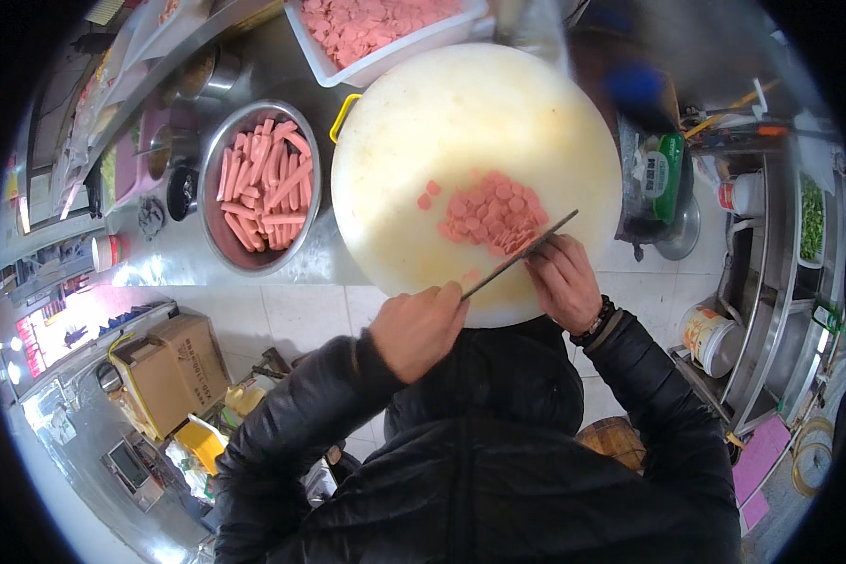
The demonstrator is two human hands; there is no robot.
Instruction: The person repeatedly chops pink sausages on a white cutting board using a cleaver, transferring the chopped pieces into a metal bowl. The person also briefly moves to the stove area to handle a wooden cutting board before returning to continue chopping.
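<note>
My left hand [419, 330] is closed around the handle end of a knife [518, 255], whose dark blade stands on edge and runs diagonally up to the right. Bent fingers of my right hand [565, 283] rest against the near side of the blade; whether they hold a piece of sausage is hidden. A pile of thin round pink sausage slices [493, 211] lies just beyond the knife on a large round white chopping board [465, 113]. A few slices lie apart to the left. Left of the board, a steel bowl [209, 180] holds many peeled pink sausages [257, 187].
A white plastic tub [388, 58] of sausage slices stands beyond the board. A yellow handle [340, 118] sticks out at the board's left edge. The steel counter [162, 264] carries the bowl. A green-and-white package [666, 176] is right of the board; a cardboard box [183, 374] stands lower left.
</note>
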